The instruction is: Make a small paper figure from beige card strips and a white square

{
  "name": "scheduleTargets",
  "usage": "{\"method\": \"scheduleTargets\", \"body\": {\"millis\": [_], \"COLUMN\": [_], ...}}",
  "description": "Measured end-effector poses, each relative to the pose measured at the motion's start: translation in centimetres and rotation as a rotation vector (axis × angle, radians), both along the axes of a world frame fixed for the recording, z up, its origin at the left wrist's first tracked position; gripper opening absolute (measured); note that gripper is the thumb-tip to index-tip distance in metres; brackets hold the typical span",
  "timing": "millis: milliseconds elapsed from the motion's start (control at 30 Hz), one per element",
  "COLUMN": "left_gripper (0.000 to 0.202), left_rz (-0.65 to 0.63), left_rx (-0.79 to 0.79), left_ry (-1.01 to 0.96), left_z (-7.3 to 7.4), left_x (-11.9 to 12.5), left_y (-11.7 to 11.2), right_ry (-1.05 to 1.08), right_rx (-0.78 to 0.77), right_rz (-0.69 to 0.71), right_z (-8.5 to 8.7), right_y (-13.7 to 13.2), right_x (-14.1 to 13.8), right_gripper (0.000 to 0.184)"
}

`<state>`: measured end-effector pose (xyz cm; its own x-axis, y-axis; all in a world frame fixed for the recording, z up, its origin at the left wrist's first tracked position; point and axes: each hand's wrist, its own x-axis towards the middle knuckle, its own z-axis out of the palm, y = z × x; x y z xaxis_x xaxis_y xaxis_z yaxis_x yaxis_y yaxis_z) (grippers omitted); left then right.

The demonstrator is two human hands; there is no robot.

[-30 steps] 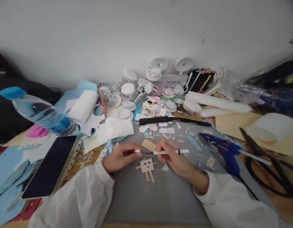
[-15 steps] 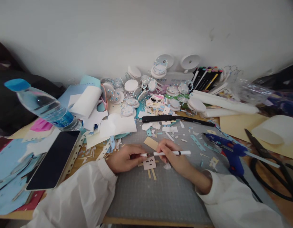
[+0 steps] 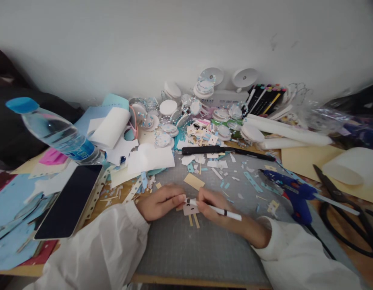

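A small pink paper figure [image 3: 191, 210] with a drawn face and tan strip legs lies on the grey cutting mat [image 3: 201, 253]. My right hand [image 3: 215, 205] grips a white pen [image 3: 218, 209], its tip at the top of the figure. My left hand [image 3: 160, 201] is closed in a pinch at the pen's tip end, holding what looks like the pen's white cap, right beside the figure. Both arms wear white sleeves.
A blue glue gun [image 3: 291, 191] lies right of the mat, black scissors [image 3: 340, 201] beyond it. A black knife [image 3: 216, 151] lies past the scraps. A dark phone [image 3: 70, 201] and a water bottle [image 3: 56, 135] stand left. Markers [image 3: 262, 98] and round white discs crowd the wall.
The pen tip came down from level above the figure onto its top edge; my right hand tilted the pen and moved closer to my left hand. The view shifted slightly.
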<state>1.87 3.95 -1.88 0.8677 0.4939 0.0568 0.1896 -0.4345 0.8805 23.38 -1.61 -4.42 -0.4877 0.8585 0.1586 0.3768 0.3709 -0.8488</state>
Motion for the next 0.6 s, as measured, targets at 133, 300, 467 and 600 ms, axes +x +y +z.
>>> {"method": "scheduleTargets", "body": {"millis": [133,300,467,600], "left_gripper": [0.048,0.052,0.055,0.055], "left_rz": [0.046,0.076,0.054,0.04], "left_rx": [-0.054,-0.086,-0.111,-0.119], "left_ry": [0.023,0.045,0.063,0.06], "left_z": [0.1,0.0,-0.1,-0.3], "left_x": [0.0,0.1,0.2,0.3], "left_y": [-0.1,-0.2,-0.2,-0.2], "right_ry": [-0.165,-0.276,-0.334,-0.355], "right_rx": [0.236,0.453,0.627,0.703], "right_rz": [0.031,0.081,0.122,0.134], "right_z": [0.2,-0.3,-0.5,-0.9], "right_y": [0.2,0.6,0.7,0.8], "right_x": [-0.2,-0.6,-1.0,-1.1], "right_gripper": [0.03,0.023,0.022,0.022]}}
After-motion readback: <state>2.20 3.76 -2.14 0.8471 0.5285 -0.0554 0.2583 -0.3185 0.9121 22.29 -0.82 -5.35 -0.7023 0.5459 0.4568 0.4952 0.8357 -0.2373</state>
